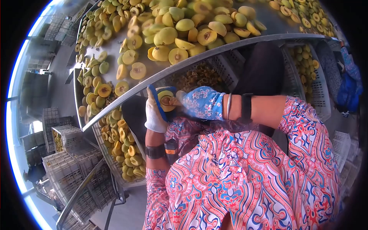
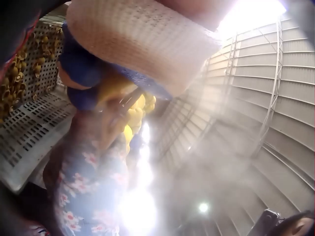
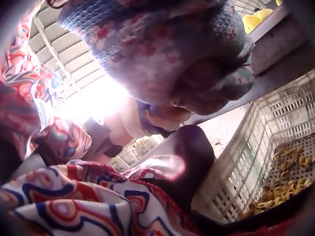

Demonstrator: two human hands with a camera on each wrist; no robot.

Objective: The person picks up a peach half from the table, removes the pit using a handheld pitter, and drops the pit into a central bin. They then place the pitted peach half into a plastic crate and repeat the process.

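Observation:
My left hand (image 1: 155, 111), in a white glove with a blue palm, holds a halved yellow peach (image 1: 165, 99), cut face toward my right hand. The brown middle of the cut face shows. My right hand (image 1: 203, 102), in a blue flowered glove, has its fingers curled and its bare fingertips right at the middle of the peach half. In the left wrist view a slender dark tool (image 2: 131, 100) shows at those fingertips, the rest hidden by the fingers; I cannot tell its kind. The right wrist view shows the curled back of the flowered glove (image 3: 162, 54).
A metal table (image 1: 109, 50) with a raised rim bears many halved peaches. Below it a crate (image 1: 224, 71) holds brown pits and scraps. Crates of peach halves stand at left (image 1: 128, 147) and right (image 1: 304, 67). Stacked crates (image 1: 76, 172) stand farther left. Another person (image 1: 349, 84) is at far right.

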